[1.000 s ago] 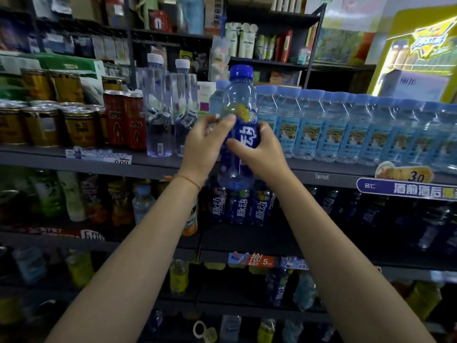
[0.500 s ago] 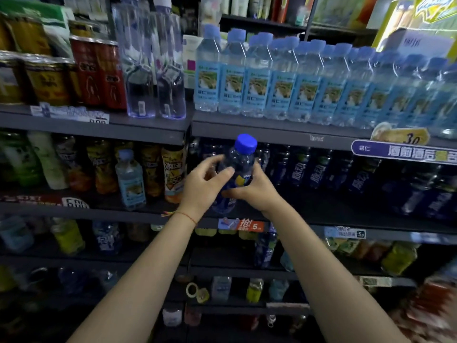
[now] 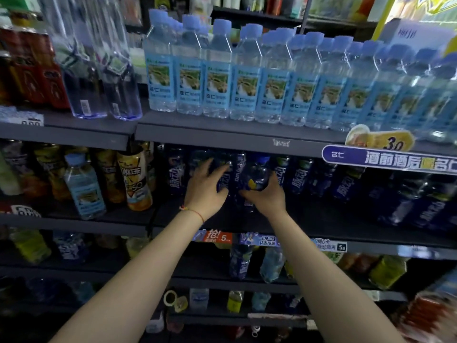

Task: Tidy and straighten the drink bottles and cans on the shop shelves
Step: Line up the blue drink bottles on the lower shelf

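A dark blue drink bottle [image 3: 257,175] with a blue cap and a yellow mark stands in the second shelf's row of matching blue bottles [image 3: 300,178]. My right hand [image 3: 265,196] grips its lower body from the front. My left hand [image 3: 205,191] reaches in beside it, fingers curled round a neighbouring dark blue bottle [image 3: 223,177]. Both hands are under the upper shelf edge [image 3: 222,138], and the bottle bases are hidden behind them.
Clear water bottles with light blue labels [image 3: 247,87] line the shelf above, with two tall clear bottles [image 3: 99,78] and red cans [image 3: 32,70] to the left. Tea bottles [image 3: 133,179] and one water bottle [image 3: 85,189] stand left of my hands. Lower shelves hold mixed drinks.
The blue bottle has gone from held high in front of the top shelf down into the second shelf's row. Both hands followed it in, and the view has moved closer.
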`<action>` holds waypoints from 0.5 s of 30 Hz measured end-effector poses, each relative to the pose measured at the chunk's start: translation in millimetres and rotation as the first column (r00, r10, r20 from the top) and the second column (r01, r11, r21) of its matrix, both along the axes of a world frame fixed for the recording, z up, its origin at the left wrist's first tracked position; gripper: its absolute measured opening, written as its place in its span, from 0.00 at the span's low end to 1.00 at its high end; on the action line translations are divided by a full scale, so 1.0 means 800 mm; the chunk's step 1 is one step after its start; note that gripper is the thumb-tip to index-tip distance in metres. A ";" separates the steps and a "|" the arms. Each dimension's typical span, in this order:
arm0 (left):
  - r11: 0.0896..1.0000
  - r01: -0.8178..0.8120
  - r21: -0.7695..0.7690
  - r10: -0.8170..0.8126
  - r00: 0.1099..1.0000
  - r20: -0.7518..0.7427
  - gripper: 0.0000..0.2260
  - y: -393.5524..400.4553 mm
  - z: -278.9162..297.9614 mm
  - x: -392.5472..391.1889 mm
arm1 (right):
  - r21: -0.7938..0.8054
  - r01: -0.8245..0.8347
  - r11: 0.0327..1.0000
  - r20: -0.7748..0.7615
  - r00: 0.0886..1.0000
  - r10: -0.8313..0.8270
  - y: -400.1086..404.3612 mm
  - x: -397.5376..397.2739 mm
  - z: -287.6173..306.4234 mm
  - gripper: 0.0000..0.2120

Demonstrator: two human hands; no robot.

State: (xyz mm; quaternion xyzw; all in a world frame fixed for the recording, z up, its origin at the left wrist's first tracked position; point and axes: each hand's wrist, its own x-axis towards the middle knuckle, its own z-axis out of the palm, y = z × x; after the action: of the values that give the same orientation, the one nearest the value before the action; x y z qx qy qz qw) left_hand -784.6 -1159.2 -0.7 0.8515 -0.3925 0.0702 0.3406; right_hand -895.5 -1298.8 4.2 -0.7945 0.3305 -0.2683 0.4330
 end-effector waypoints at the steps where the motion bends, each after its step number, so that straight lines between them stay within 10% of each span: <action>1: 0.999 -0.024 0.043 0.023 0.999 0.026 0.28 -0.010 0.001 0.000 | 0.005 -0.003 1.000 -0.009 1.000 0.003 -0.011 0.005 -0.003 0.34; 15: 0.953 -0.237 0.189 0.224 0.971 0.089 0.37 -0.073 -0.032 -0.012 | -0.051 -0.135 0.989 -0.114 0.985 0.129 -0.073 0.065 -0.033 0.50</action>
State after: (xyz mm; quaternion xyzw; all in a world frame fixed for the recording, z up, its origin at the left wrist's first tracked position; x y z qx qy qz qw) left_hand -794.5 -1217.4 -26.1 0.9182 -0.3066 0.0985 0.2305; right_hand -843.7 -1356.9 -21.8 -0.8406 0.2925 -0.2042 0.4076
